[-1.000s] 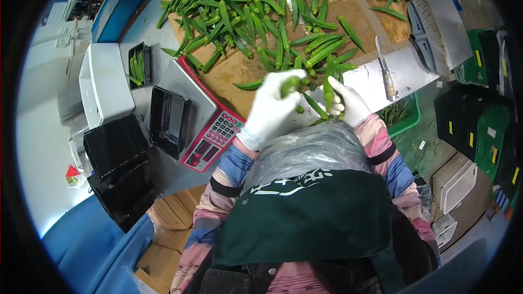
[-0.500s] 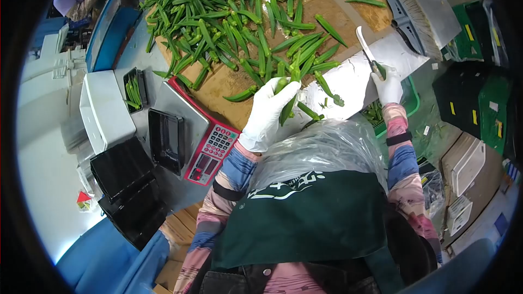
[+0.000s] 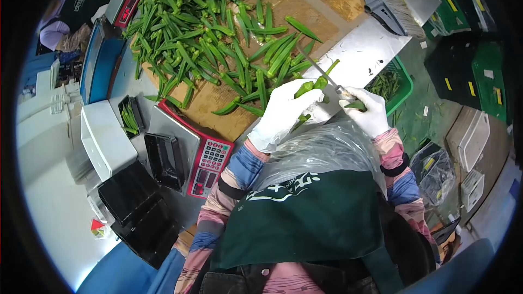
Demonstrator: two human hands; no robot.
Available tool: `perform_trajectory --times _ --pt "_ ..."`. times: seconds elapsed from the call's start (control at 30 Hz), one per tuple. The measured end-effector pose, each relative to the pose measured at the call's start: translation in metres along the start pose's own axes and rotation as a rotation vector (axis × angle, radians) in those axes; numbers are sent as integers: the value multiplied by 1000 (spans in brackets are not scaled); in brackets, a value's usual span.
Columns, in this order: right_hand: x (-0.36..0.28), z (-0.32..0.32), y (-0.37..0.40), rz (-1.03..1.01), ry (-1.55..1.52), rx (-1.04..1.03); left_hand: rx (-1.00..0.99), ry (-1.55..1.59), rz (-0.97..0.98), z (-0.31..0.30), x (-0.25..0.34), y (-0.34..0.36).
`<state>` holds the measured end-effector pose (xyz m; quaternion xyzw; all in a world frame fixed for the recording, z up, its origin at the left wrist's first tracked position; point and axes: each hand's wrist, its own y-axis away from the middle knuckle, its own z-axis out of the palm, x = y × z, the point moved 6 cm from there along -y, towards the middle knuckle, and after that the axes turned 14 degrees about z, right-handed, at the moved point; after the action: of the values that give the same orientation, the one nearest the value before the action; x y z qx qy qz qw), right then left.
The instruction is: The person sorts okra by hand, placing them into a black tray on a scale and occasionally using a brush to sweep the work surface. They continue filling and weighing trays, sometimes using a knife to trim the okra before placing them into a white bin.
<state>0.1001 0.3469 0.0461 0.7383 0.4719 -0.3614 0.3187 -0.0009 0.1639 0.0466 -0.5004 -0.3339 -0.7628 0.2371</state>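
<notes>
My left hand (image 3: 289, 111), in a white glove, is closed around okra pods (image 3: 311, 87), whose ends stick out past the thumb. Right beside it, my gloved right hand (image 3: 371, 113) grips a thin knife (image 3: 325, 74), its blade slanting up and left over the pods. A green piece shows between the right fingers; its kind I cannot make out. Beyond the hands lies a big pile of okra (image 3: 190, 38), spread on a brown cardboard sheet (image 3: 340, 8).
A red scale (image 3: 211, 155) carries a black tray (image 3: 164, 158). Left of it stand a white box (image 3: 109, 141) and a small tray of okra (image 3: 129, 118). A green basket (image 3: 404, 84) is at right, a brush (image 3: 384, 2) at upper right. Another person (image 3: 76, 11) is at upper left.
My right hand has come left and toward me, bringing the knife to the okra in my left hand. The trimmings on the pale surface are out of sight. The view has shifted slightly.
</notes>
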Motion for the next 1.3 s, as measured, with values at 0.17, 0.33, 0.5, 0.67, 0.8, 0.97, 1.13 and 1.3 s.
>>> perform_trajectory --times 0.17,0.33,0.5,0.67,0.8,0.97,1.13,1.3 --pt "28 -16 6 62 -50 -62 -199 -314 227 12 9 -4" --pt "133 -44 -7 670 -246 244 164 368 141 -43 41 16" --pt "165 -66 -61 447 146 438 449 71 257 -113 62 9" --pt "79 -30 -126 152 437 511 413 -627 287 -106 23 -44" --pt "25 55 -182 64 322 178 272 -1325 277 -76 -18 -82" --pt "27 116 -212 74 460 67 307 -1114 265 -80 0 -65" --pt "39 91 -221 256 298 -59 349 191 136 -148 23 -3" --pt "-22 123 -217 55 222 -95 612 601 296 -178 42 27"
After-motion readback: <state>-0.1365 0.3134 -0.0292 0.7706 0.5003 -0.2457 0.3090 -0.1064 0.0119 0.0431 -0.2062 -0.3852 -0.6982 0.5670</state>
